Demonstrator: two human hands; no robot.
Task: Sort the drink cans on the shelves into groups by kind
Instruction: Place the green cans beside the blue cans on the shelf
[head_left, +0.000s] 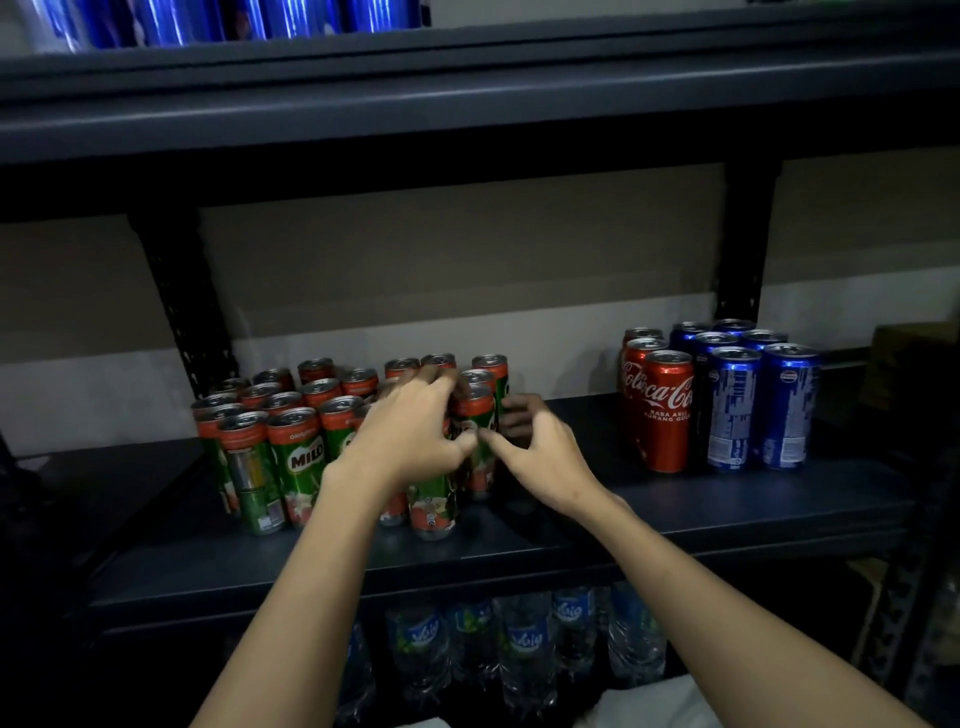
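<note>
While both hands (415, 426) grip Milo cans (470, 431), Cokes (667, 410) sit rt.

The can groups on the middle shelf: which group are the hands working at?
The Milo cans, the green group at the shelf's left. Both the left hand and right hand are on its right edge; the Coca-Cola cans and blue cans stand untouched.

The left hand (415, 431) is motion-blurred at its fingers and covers much of the green-and-red Milo cans (296, 457) behind it, so its hold cannot be told. The right hand (530, 441), right of those cans, has its fingers dark and partly hidden behind one. Above the cans, shiny blue cans (208, 21) are cut by the top edge (labels unreadable). Below them, clear plastic water bottles (524, 644) lose their tops behind the dark shelf board (675, 499).
</note>
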